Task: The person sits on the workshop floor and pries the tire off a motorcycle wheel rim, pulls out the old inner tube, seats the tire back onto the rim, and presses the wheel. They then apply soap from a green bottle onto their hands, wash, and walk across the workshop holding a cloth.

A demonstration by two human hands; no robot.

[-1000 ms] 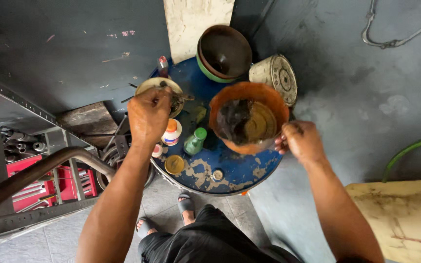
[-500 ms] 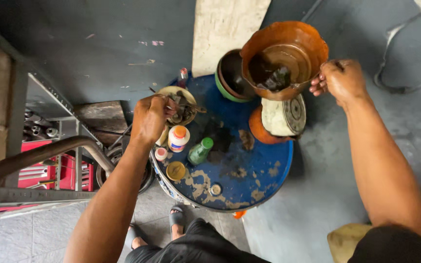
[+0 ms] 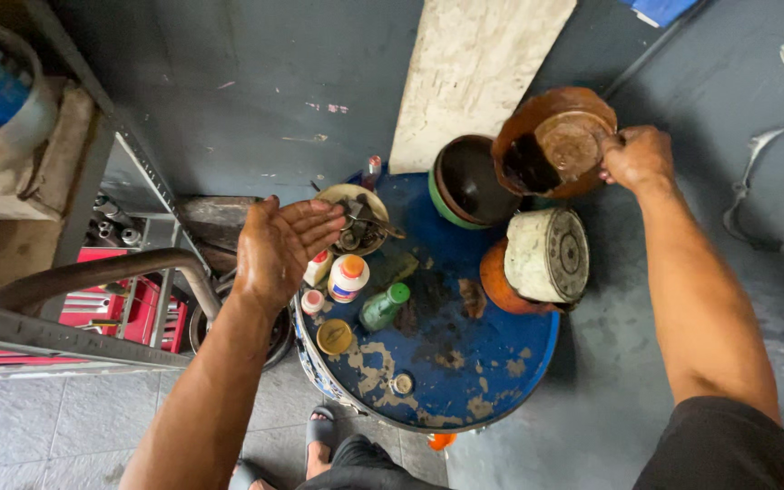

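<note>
Right hand (image 3: 637, 156) grips the rim of the orange bowl (image 3: 555, 141), tilted w/ dark liquid pooled at its low edge, just above the green-rimmed bowl (image 3: 469, 181) on the blue drum top (image 3: 465, 363). Left hand (image 3: 281, 245) is open, fingers spread, holding nothing. Best to tilt slowly, keep the low edge over the bowl, wrist steady.

Drum top (image 3: 465, 381): blue-painted metal, chipped and rust-patched, matt. Orange basin (image 3: 573, 113) at the far right edge: plastic, grimy, wet dark residue inside. Green bottle (image 3: 383, 307): glossy plastic. Board (image 3: 474, 73) beyond the far edge: rough, pale, stained.
</note>
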